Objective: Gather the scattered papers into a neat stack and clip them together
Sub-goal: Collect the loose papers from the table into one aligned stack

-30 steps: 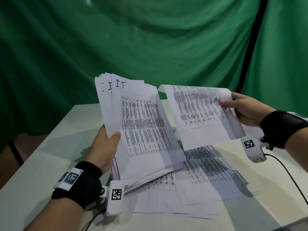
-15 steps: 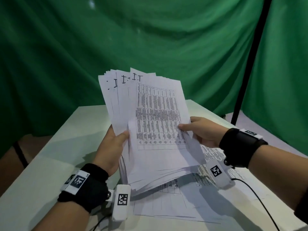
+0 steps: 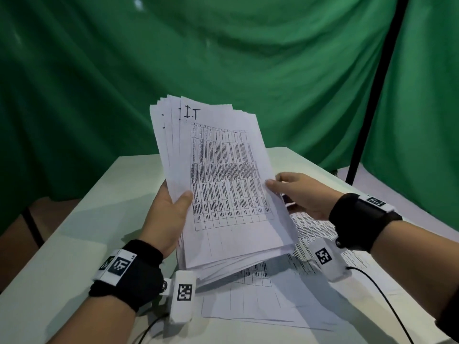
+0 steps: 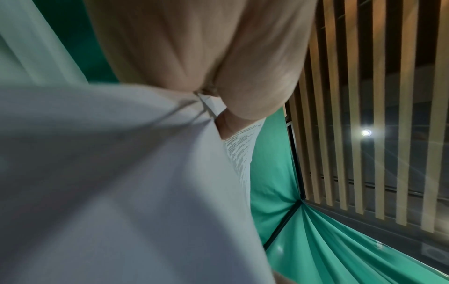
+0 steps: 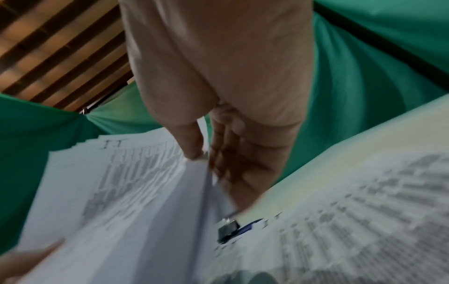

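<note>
Thick fanned stack of printed white paper sheets (image 3: 223, 184) raised over flat white table (image 3: 74, 244), left hand (image 3: 169, 217) at its left edge, right hand (image 3: 300, 194) at right edge, loose printed paper sheets (image 3: 285, 301) on table beneath, small dark metal binder clip (image 5: 228, 228) on them behind stack

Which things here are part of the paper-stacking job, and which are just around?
Job:
held stack, gripped by left hand, right hand pinching its edge
loose papers on the table
binder clip, on the table papers

Around:
green backdrop
black pole
wrist cable
</note>
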Motion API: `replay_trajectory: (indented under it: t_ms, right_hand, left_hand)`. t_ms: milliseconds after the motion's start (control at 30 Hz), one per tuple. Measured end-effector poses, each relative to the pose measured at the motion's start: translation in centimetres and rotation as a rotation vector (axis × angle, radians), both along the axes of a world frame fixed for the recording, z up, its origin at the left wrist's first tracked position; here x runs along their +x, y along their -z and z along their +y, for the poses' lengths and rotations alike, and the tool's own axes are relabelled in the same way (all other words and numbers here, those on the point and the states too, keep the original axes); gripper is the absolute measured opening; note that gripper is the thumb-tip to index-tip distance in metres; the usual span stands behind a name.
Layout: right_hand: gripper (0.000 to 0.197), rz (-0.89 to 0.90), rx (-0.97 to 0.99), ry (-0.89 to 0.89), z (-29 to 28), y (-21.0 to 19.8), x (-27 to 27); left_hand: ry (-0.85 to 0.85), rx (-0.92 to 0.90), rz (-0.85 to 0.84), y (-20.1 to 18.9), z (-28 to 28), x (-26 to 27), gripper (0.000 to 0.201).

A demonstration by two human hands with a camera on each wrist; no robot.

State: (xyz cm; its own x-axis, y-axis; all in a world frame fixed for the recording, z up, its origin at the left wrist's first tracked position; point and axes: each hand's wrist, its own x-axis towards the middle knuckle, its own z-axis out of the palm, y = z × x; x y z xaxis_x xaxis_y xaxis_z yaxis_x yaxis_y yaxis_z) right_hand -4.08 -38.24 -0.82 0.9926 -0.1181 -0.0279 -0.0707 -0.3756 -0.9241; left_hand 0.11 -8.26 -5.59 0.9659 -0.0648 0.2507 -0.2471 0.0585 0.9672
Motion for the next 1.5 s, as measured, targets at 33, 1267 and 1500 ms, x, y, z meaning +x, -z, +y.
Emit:
replay_trajectory:
  t_ms: [33, 1267, 1500]
  right_hand:
    - [0.038, 0.050, -0.121, 0.009, -0.7, 0.1, -0.1]
    - [0.078, 0.451, -0.972, 0.149, -9.5, 1.6, -2.2]
    - [0.066, 0.237, -0.769, 0.256, -10.1, 0.6, -1.9]
  left_hand:
    - [-0.012, -0.005, -0.006, 0.1, 0.1, 0.1, 0.043]
    - [-0.116, -0.136, 0.042, 0.1, 1.3, 1.2, 0.028]
    - [-0.138, -0.102, 0.041, 0.2, 1.4, 1.5, 0.029]
